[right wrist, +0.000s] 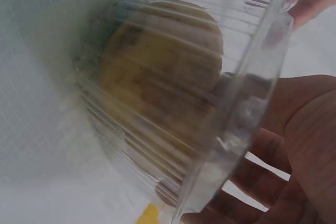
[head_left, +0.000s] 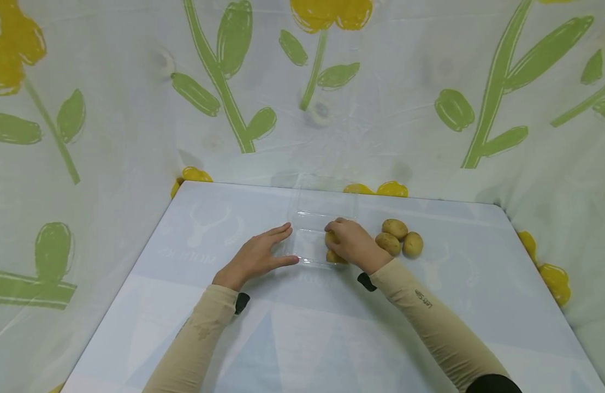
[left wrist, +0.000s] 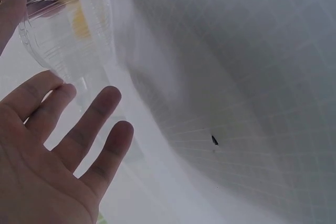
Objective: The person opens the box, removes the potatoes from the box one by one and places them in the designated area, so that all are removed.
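Observation:
A clear plastic clamshell container (head_left: 309,244) lies on the table with its transparent lid (head_left: 327,199) raised at the back. My right hand (head_left: 357,246) reaches into its right side, fingers curled over a potato (head_left: 331,238). Another potato (head_left: 334,257) sits just in front, inside the container. Through the ribbed wall, the right wrist view shows a potato (right wrist: 163,72) with fingers beside and beneath it. My left hand (head_left: 255,256) is spread at the container's left side, its fingertips and thumb right at the rim. In the left wrist view the fingers (left wrist: 86,124) look extended.
Just right of my right hand, three potatoes (head_left: 394,228) are grouped on the pale patterned table (head_left: 302,338). Behind the table's back edge hangs a white curtain (head_left: 381,125) printed with green leaves and yellow flowers.

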Motion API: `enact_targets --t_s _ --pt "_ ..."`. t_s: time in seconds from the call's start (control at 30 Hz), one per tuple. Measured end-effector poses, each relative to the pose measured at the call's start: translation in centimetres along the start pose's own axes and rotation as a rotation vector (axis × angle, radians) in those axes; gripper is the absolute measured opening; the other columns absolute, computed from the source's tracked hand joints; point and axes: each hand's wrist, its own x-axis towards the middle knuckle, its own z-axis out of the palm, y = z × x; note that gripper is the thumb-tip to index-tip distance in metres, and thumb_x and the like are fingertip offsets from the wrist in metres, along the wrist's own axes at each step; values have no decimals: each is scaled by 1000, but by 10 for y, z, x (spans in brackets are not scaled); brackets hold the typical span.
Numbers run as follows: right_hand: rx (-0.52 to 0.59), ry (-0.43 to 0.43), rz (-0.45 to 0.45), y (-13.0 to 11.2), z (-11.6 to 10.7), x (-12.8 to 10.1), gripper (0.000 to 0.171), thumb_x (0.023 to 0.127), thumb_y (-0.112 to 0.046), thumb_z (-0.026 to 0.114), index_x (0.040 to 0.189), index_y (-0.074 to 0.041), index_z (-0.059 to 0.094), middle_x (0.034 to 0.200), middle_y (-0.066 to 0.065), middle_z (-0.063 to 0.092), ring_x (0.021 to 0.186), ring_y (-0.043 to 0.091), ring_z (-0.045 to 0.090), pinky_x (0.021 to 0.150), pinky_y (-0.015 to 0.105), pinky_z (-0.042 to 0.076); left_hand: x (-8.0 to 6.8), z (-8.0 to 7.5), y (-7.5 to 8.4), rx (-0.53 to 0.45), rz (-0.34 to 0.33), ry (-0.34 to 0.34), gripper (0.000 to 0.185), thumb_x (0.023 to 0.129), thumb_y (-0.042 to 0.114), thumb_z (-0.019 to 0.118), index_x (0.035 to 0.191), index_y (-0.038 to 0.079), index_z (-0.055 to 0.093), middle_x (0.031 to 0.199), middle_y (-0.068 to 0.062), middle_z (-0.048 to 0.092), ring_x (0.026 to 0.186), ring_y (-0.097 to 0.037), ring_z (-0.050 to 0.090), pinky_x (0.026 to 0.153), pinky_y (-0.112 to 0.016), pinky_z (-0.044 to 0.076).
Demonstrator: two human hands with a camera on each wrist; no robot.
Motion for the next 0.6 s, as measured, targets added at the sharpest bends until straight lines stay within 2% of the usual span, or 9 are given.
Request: enact_targets --t_s 0.2,0.37,0.6 --pt "2 -11 -9 1 6 6 30 94 -10 71 121 2 70 118 17 68 104 30 63 94 42 54 0 -1 0 -6 10 5 89 86 60 74 156 15 42 162 8 33 148 -20 34 118 -45 33" --pt "32 -55 34 1 10 9 37 94 -18 74 126 -1 67 121 16 65 103 27 62 94 41 53 0 -1 -1 -2 18 11 88 86 58 75 155 14 43 162 8 33 147 -19 35 117 -44 33" --pt "74 -80 69 3 11 10 38 95 -19 71 129 -4 67 123 15 64 100 24 61 91 40 54 1 0 -2 -6 14 2 87 86 56 76 155 14 43 162 6 34 148 -21 35 117 -45 33"
